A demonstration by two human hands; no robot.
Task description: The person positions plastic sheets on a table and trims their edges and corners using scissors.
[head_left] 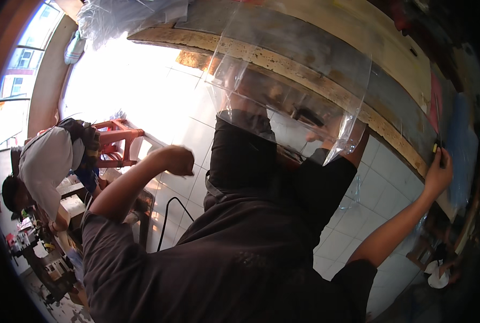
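Observation:
My left hand [176,160] is closed in a loose fist over the floor, left of my legs. Nothing sticks out of it, and its palm side is hidden. At the far right of the bench, my right hand [439,171] grips the yellow and black handle of a screwdriver-like tool [437,144], whose thin shaft points away from me. A clear plastic sheet [291,91] lies on the bench in front of me and hangs over its edge onto my lap. Through it my knees and a dark curved object [307,116] show.
The workbench [326,89] has a worn wooden edge. Clear plastic bags [127,21] pile up at its far left; blue plastic [459,153] lies at the right. Left stand a red stool [119,141] and a bent-over person [46,167] beside machinery. A black cable [164,218] runs near my left side.

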